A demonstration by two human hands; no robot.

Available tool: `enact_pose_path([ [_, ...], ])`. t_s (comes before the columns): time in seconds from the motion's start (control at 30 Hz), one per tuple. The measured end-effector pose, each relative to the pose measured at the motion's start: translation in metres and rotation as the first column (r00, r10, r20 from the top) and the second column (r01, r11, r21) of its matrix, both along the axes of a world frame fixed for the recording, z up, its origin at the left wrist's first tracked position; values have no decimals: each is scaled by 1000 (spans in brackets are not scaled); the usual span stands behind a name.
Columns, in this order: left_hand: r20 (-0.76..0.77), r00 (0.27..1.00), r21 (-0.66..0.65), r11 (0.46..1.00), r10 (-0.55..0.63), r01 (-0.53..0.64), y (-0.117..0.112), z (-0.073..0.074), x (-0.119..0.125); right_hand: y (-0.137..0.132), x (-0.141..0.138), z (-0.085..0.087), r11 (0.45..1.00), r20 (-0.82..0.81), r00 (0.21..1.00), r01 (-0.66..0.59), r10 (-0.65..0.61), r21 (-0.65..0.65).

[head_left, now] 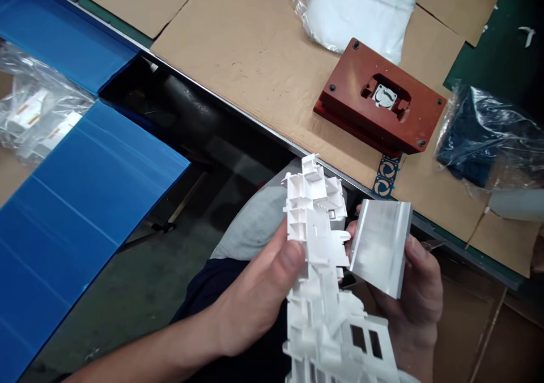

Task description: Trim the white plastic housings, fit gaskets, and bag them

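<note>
My left hand point(255, 295) grips a large white moulded plastic part point(317, 258), with the thumb across its ribbed middle. The part's lower end runs out of view at the bottom. My right hand point(419, 292) holds a brushed aluminium piece point(380, 247) with a curved face, close beside the plastic part. Beyond both hands, a reddish-brown block jig point(380, 97) lies on the cardboard, out of reach of my fingers. A small metal insert point(385, 96) sits in its central recess.
Cardboard covers the tabletop point(255, 49), which has a metal edge point(272, 128). On it lie a bag of white material point(357, 9) and a dark blue bagged item point(480, 139). Blue plastic sheets point(85, 201) and bagged white parts point(36, 111) are at left. A dark gap lies below.
</note>
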State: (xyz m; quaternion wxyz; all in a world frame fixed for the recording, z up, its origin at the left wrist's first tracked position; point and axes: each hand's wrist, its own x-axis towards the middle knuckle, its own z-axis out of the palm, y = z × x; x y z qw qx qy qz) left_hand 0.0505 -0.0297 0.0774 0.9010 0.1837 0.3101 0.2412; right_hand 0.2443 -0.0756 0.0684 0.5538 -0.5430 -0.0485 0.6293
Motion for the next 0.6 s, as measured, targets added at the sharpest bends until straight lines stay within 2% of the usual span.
enact_pose_path([
  [0.13, -32, 999, 110, 994, -26, 30, 7, 10, -2, 1, -3, 0, 999, -32, 999, 3, -1, 50],
  [0.27, 35, 999, 241, 970, -26, 17, 10, 9, -4, -1, -3, 1, 998, -28, 999, 34, -33, 45],
  [0.37, 69, 998, 265, 964, -6, -12, 10, 7, -5, 0, -5, 4, 999, 1, 999, 41, -41, 36],
  [0.47, 33, 999, 268, 963, 1, -10, 9, 8, -6, 3, -7, 7, 999, 14, 998, 53, -53, 8],
  [0.6, 37, 999, 214, 977, -8, 0, 9, 9, -6, 5, -10, 9, 998, 6, 998, 64, -64, 9],
])
